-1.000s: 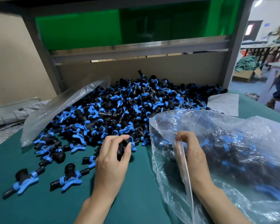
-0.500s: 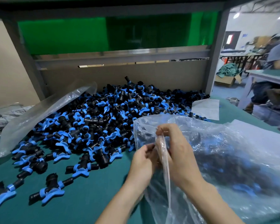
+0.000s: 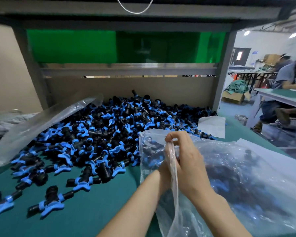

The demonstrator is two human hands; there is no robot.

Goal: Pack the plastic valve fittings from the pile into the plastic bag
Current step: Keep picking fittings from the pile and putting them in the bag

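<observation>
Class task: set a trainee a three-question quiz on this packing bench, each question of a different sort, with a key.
1. True or false: the right hand grips the plastic bag at its mouth.
2. Where is the left hand? A) in the pile B) reaching into the bag C) off the table
3. What colour are the handles on the fittings in the pile?

Key: 1 true; 2 B; 3 blue.

The fittings [image 3: 99, 134] are black with bright blue handles, heaped left of the grip. The bag [image 3: 246, 177] pinched there is clear, showing dark and blue shapes inside. The tabletop [image 3: 96, 206] beneath is teal; the panel [image 3: 72, 46] beyond is vivid green.
</observation>
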